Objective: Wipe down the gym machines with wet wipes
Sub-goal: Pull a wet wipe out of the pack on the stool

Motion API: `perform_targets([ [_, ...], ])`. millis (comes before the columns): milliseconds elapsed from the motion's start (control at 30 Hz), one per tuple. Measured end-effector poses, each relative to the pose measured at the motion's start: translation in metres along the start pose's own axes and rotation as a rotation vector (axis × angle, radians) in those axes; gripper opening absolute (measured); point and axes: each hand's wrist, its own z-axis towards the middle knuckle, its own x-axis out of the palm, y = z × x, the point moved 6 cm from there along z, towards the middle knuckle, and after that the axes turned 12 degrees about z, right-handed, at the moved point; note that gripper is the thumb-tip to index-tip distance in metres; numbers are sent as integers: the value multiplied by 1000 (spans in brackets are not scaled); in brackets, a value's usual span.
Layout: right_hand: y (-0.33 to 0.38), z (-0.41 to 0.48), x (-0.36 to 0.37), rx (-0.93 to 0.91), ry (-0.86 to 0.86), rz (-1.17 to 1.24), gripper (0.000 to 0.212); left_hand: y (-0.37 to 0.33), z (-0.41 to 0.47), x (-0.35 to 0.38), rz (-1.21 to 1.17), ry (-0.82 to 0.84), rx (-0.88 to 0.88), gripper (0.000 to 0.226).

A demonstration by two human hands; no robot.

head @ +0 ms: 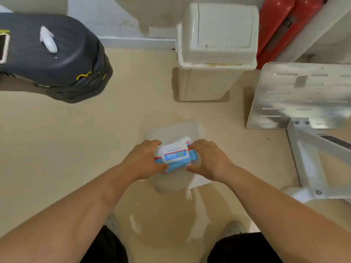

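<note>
Both hands hold the pack of wet wipes (175,155) above a translucent plastic tub (176,128) that stands on the floor (76,139) between the person's knees. The left hand (141,160) grips the pack's left end, fingers curled over the top and thumb underneath. The right hand (209,160) holds the opposite end, fingertips at the edge of the white flip lid. Judgement: the two-handed hold steadies the soft pack so the lid can be worked and a sheet drawn. Whether the lid is latched or partly lifted cannot be told.

The dark padded gym machine (57,54) projects in from the upper left, well apart from the hands. A crumpled white wipe (48,39) lies on its upper surface. A white swing-lid bin (218,35) stands against the wall beyond the tub, placed conveniently for spent wipes. To the right sits a slotted metal plate (296,95) on a pale frame, with red cylinders (273,21) behind it, probably extinguishers. Nothing lies between the hands and the machine. The tub underfoot and the metal frame close on the right are the likeliest obstructions on rising.
</note>
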Motion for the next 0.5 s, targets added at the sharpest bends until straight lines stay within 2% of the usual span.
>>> perform_targets([
  [100, -7, 37, 23, -127, -17, -46, 79, 13, 37, 28, 117, 7, 48, 97],
  [233, -15, 76, 42, -232, -80, -143, 90, 22, 72, 52, 216, -16, 123, 74],
  [333, -14, 91, 48, -332, -87, -216, 76, 14, 84, 59, 192, -60, 197, 59],
  [500, -10, 104, 45, -467, -106, -203, 59, 11, 102, 50, 216, -66, 245, 55],
])
